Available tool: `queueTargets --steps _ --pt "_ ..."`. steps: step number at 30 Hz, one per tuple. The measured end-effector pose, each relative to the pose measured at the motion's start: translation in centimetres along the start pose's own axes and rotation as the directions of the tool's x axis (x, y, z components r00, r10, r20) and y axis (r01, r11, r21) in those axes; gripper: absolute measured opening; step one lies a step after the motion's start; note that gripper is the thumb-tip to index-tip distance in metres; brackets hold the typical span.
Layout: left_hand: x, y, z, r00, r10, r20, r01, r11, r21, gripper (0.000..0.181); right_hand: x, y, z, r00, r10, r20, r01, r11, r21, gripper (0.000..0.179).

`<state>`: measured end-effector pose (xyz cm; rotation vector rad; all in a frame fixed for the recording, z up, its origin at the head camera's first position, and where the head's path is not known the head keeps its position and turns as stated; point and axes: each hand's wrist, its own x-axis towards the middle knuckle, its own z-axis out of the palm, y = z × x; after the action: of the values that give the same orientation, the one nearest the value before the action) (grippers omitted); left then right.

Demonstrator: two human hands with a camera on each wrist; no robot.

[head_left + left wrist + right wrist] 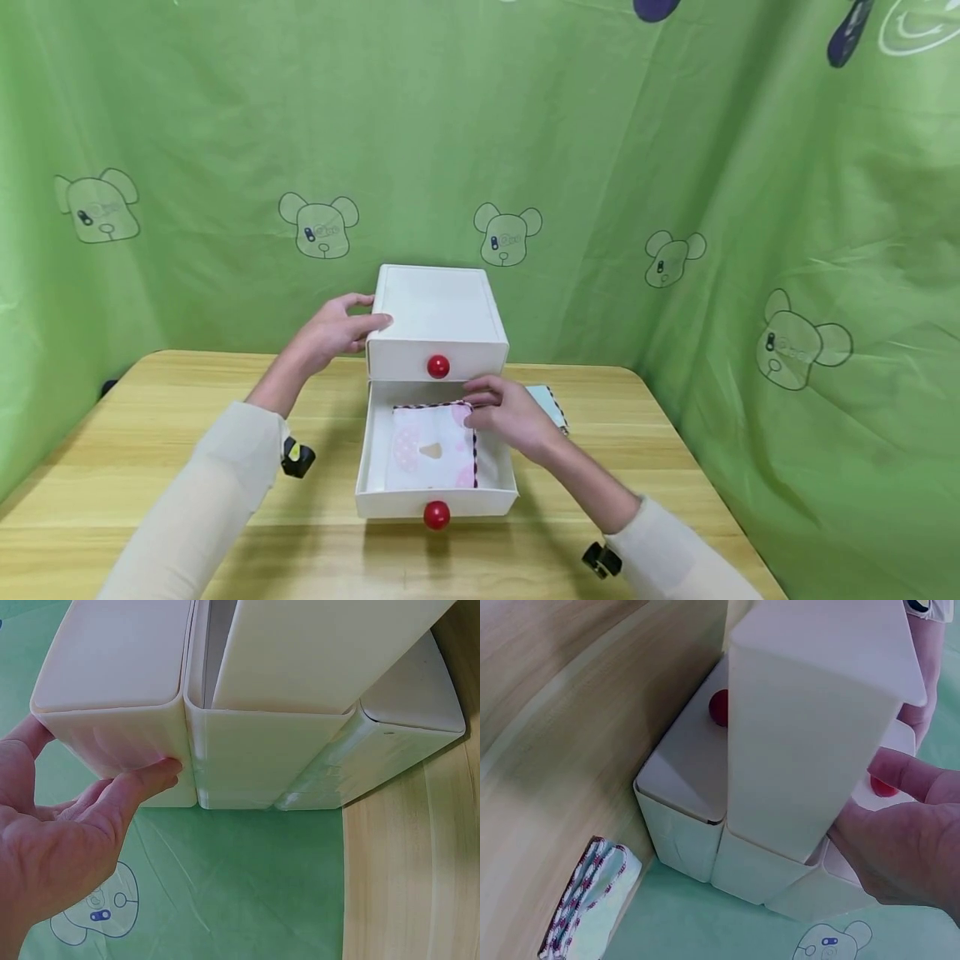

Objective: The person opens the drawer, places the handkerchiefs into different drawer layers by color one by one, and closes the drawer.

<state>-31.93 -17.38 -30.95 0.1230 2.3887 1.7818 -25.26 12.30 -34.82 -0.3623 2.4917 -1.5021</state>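
A white cabinet [441, 304] with red round knobs stands on the table. Its middle drawer [495, 467] is pulled out, with a folded cloth [431, 450] lying inside; it has pink prints and a dark-and-white striped edge. My left hand [333, 332] rests on the cabinet's upper left side, thumb over the top edge and fingers against the side wall [97, 742]. Over the right side of the drawer, my right hand [513, 417] has its fingertips right at the cloth's far right corner. In the right wrist view, the drawer wall [802, 750] partly hides the fingers.
A second folded cloth, pale blue with a striped edge [589, 900], lies on the wooden table [615, 450] right of the cabinet. The lowest drawer's red knob [718, 707] shows beneath the pulled-out drawer. A green curtain [420, 125] hangs close behind the table.
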Motion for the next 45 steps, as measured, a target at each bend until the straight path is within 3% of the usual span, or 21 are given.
queueTargets --steps 11,19,29,33,38,45 --pt "0.1 -0.1 -0.1 1.0 0.0 0.004 0.0 1.0 0.012 0.083 -1.3 -1.1 -0.9 1.0 0.012 -0.016 -0.012 1.0 0.019 0.044" --pt "0.0 -0.1 -0.1 1.0 -0.005 0.009 0.005 1.0 0.008 0.083 -2.8 -1.5 -1.1 0.994 -0.031 0.109 0.008 0.978 0.211 0.046" --pt "0.0 -0.1 -0.1 1.0 0.004 0.016 -0.004 1.0 0.0 0.082 -5.0 -2.8 -0.2 0.973 -0.07 0.22 0.001 0.953 0.302 0.045" --pt "0.0 -0.1 -0.1 1.0 0.002 0.017 -0.002 1.0 0.0 0.083 -5.9 -3.4 0.2 0.954 -0.077 0.288 -0.037 0.928 0.371 0.045" --pt "0.0 -0.1 -0.1 1.0 0.003 0.022 -0.003 1.0 -0.002 0.083 -6.8 -3.5 0.7 0.917 -0.063 0.393 -0.13 0.887 0.444 0.047" --pt "-0.2 0.1 0.0 1.0 0.003 0.018 -0.003 1.0 0.01 0.083 -7.8 -2.3 1.2 0.844 -0.037 0.535 -0.24 0.866 0.439 0.055"
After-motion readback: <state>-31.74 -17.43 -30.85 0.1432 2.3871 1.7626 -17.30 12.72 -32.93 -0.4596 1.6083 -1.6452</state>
